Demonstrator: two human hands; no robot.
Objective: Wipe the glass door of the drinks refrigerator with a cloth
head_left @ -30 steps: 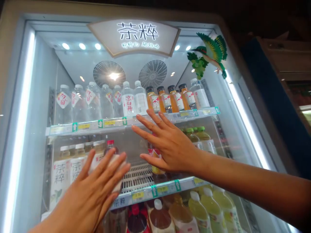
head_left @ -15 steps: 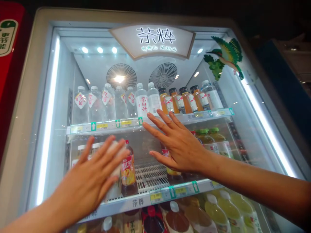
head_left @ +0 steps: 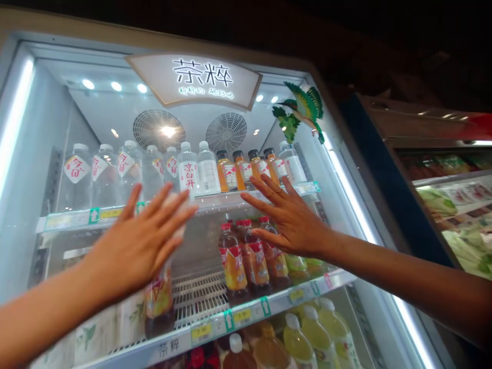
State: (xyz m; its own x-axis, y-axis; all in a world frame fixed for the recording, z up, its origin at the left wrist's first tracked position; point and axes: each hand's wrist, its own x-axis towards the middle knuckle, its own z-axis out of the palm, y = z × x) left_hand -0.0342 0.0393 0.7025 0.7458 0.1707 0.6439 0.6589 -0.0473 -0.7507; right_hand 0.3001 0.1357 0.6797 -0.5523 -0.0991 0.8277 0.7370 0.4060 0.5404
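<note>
Both my hands lie flat against the glass door [head_left: 338, 154] of a lit drinks fridge. My left hand [head_left: 138, 246] is open with its fingers spread, and its fingertips reach the upper shelf edge. A white cloth-like pad [head_left: 177, 212] shows under those fingers, pressed to the glass. My right hand [head_left: 292, 218] is open too, fingers apart, below the orange juice bottles [head_left: 238, 171] and just above the red-capped tea bottles [head_left: 248, 256].
Clear water bottles [head_left: 188, 174] fill the top shelf. Yellow-green bottles [head_left: 307, 338] stand on the bottom shelf. A white sign [head_left: 196, 77] and a bird sticker [head_left: 303, 107] are on the door. Another cooler with packed greens [head_left: 453, 200] stands at right.
My left hand slid up the glass from the middle shelf to the upper shelf edge, the white pad with it. My right hand moved right along the glass. The view swung right.
</note>
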